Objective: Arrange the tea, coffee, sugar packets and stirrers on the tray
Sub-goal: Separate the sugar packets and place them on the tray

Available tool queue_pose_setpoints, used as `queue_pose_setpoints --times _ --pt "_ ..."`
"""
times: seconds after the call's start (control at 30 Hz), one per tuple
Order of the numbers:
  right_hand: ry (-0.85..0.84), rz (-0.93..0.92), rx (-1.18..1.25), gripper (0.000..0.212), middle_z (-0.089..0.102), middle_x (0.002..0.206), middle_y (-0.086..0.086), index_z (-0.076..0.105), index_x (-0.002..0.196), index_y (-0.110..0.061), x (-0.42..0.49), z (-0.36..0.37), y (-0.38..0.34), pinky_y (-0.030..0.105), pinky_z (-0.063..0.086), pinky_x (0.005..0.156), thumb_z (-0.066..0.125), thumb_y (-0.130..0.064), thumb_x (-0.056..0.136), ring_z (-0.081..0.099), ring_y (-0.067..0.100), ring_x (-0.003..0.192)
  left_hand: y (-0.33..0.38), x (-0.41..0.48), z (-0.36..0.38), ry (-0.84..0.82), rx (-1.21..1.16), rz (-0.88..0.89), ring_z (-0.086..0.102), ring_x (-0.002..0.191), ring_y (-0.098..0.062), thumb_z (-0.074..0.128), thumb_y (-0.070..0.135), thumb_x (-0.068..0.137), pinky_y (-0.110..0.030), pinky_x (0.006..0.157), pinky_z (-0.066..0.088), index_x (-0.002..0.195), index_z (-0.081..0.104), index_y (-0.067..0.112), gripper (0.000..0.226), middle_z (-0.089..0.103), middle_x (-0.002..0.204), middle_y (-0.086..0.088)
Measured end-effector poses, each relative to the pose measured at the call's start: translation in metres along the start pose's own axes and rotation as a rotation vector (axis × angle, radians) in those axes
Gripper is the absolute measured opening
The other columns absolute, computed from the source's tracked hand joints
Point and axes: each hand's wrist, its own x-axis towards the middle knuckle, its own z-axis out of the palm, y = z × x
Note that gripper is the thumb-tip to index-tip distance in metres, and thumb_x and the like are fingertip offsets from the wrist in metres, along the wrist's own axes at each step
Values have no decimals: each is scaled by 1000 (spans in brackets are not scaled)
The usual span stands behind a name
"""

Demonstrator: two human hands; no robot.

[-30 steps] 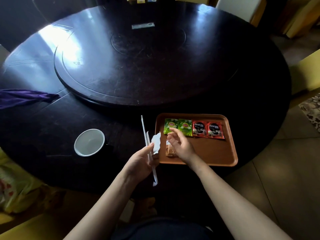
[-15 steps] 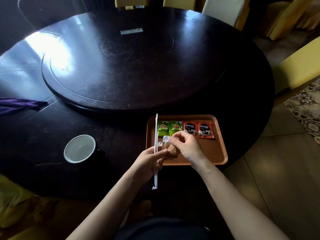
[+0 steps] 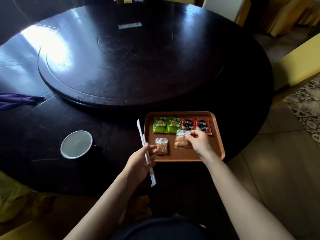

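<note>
An orange tray point(image 3: 218, 149) lies at the near edge of the dark round table. Along its far side sit two green tea packets point(image 3: 165, 125) and two red coffee packets point(image 3: 195, 125). One brown sugar packet point(image 3: 162, 146) lies on the tray's left half. My right hand point(image 3: 198, 142) pinches the top of a second brown sugar packet point(image 3: 182, 142) at the tray's middle. My left hand point(image 3: 138, 161) is closed on white paper-wrapped stirrers point(image 3: 144, 146), held upright just left of the tray.
A white bowl point(image 3: 76, 144) stands on the table to the left of my left hand. A purple cloth point(image 3: 17, 99) lies at the far left. A raised turntable point(image 3: 121, 63) fills the table's middle. Yellow chairs point(image 3: 297, 66) stand to the right.
My right hand took a sugar packet from my left hand and carried it right to the tray's middle. One sugar packet now lies alone on the tray's left half.
</note>
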Motion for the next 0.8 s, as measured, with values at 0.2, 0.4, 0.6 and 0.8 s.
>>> queue_pose_setpoints --times 0.2,0.4,0.6,0.8 --pt "-138 58 -189 23 58 90 9 61 106 2 20 22 14 23 42 57 61 -8 86 49 12 61 1 -3 -16 29 -38 23 47 40 -4 38 16 96 -13 36 36 86 57 6 24 52 72 -5" --pt "-101 50 -278 23 66 106 20 62 104 3 30 38 22 37 47 82 61 -9 84 60 32 94 -1 -4 -32 34 -50 25 49 40 -4 38 16 96 -14 36 39 88 58 7 24 55 68 -4" --pt "-34 -7 -459 19 63 113 15 64 99 -6 28 41 27 29 44 80 63 -15 82 58 29 102 -1 -5 -35 58 -33 30 49 40 -4 38 16 97 -14 37 37 89 58 7 24 55 68 -3" --pt "-5 -35 -495 13 61 109 14 59 95 -9 25 44 29 25 38 70 62 -12 82 58 26 92 -2 -4 -32 53 -9 13 49 41 -3 38 18 97 -14 37 38 90 57 6 24 54 70 -4"
